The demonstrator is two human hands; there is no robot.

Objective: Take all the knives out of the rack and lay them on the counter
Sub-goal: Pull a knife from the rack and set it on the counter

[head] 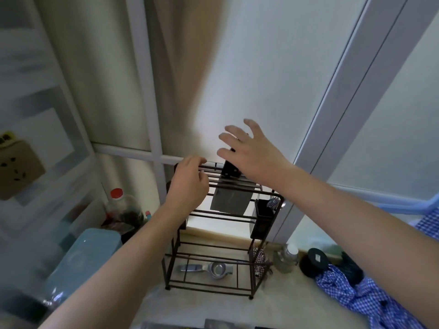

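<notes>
1. Here, in the head view, a dark wire rack stands on a pale counter against the window wall, with a cleaver hanging blade-down through its top bars, the black handle sticking up above them.
2. The right hand hovers over that handle with fingers spread wide and nothing clasped; the handle shows just below and behind the palm, so the grasp looks about to start, not made.
3. The left hand rests at the rack's top left bars, fingers curled and drawn together; whether they truly pinch a bar I cannot tell, but it seems to be steadying the frame.
4. To do this step well, I judge the right fingers should wrap the handle fully before any lift, then draw the cleaver straight up along its slot so the wide blade does not snag on the bars.
5. The left hand ought to press the rack down while it comes free, since the light frame could tip.
6. A black holder on the rack's right side carries some utensils; whether they are knives is too blurred to say.
7. Bare counter in front of the rack looks the natural place to lay the blade flat.
</notes>
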